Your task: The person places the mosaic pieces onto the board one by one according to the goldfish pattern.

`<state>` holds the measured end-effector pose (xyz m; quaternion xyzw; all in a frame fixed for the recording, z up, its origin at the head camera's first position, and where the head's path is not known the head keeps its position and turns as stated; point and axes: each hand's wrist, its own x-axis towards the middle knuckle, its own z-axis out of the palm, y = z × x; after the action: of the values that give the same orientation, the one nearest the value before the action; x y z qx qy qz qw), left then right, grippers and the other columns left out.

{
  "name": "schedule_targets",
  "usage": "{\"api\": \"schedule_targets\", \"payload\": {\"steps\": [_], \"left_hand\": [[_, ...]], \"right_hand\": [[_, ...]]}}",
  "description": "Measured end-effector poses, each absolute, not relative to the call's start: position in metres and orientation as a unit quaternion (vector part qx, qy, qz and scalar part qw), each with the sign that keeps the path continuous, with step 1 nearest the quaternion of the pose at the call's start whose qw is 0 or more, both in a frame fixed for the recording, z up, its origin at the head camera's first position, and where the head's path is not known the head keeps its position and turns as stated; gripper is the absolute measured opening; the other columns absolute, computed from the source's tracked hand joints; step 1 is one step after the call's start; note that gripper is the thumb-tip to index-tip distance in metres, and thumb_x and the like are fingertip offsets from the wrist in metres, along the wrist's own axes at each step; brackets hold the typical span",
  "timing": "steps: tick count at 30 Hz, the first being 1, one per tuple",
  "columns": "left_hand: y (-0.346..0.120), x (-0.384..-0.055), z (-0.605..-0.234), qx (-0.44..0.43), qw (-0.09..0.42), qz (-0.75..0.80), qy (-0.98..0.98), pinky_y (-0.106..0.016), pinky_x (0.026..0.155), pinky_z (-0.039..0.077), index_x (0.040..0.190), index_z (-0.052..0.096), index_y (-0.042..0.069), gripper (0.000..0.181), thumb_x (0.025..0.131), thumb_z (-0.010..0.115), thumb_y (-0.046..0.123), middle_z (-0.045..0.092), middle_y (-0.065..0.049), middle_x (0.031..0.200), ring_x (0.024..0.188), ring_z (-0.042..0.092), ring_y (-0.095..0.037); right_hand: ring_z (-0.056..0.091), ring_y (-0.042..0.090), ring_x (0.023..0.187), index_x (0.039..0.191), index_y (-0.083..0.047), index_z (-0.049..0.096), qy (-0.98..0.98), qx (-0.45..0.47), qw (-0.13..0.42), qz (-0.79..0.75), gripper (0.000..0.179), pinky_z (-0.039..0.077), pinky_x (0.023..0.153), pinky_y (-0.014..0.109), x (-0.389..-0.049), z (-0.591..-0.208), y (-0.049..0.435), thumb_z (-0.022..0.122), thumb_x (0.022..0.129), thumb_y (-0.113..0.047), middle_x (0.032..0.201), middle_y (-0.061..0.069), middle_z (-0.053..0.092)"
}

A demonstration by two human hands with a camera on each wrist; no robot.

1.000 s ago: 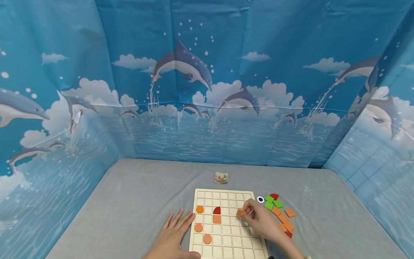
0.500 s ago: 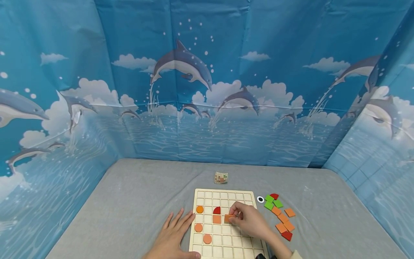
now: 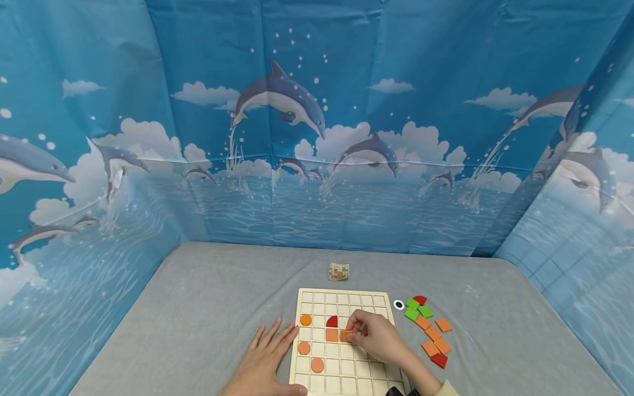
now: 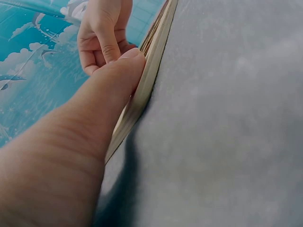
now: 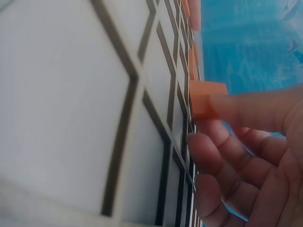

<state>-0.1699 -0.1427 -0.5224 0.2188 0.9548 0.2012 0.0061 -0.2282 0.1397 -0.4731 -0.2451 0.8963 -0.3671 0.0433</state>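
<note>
My right hand (image 3: pixel 377 336) pinches an orange square tile (image 3: pixel 345 335) between thumb and fingers, over the cell just right of another orange square (image 3: pixel 332 335) on the wooden grid board (image 3: pixel 354 384). In the right wrist view the held tile (image 5: pixel 204 98) stands against the board's cells. A red quarter-circle (image 3: pixel 332 321) lies directly above the placed square. Orange discs (image 3: pixel 317 364) occupy several cells on the board's left side. My left hand (image 3: pixel 267 360) lies spread at the board's left edge, its thumb on the lower corner; the left wrist view shows this thumb (image 4: pixel 120 68) on the rim.
Right of the board lie loose orange squares (image 3: pixel 433 333), green squares (image 3: pixel 412 314) and red quarter-circles (image 3: pixel 439 361). A white ring-shaped piece with a black centre (image 3: pixel 398 304) is by the upper right edge. A small patterned card (image 3: pixel 339 271) lies behind the board on the grey cloth (image 3: pixel 218 297).
My right hand has carried the orange square tile leftward across the board, to beside the placed orange square. My left hand has stayed where it was.
</note>
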Motion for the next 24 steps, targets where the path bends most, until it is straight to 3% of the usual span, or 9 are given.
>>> {"api": "schedule_targets", "payload": {"steps": [24], "left_hand": [[-0.1429, -0.1699, -0.5236, 0.220, 0.004, 0.205, 0.954, -0.052, 0.109, 0.007, 0.152, 0.027, 0.017, 0.107, 0.070, 0.050, 0.083, 0.027, 0.002, 0.153, 0.142, 0.014, -0.027]], "right_hand": [[0.045, 0.007, 0.054, 0.081, -0.017, 0.064, 0.905, -0.217, 0.053, -0.362, 0.011, 0.037, 0.050, 0.024, -0.2317, -0.4749, 0.1345, 0.074, 0.082, -0.012, 0.069, -0.011, 0.054]]}}
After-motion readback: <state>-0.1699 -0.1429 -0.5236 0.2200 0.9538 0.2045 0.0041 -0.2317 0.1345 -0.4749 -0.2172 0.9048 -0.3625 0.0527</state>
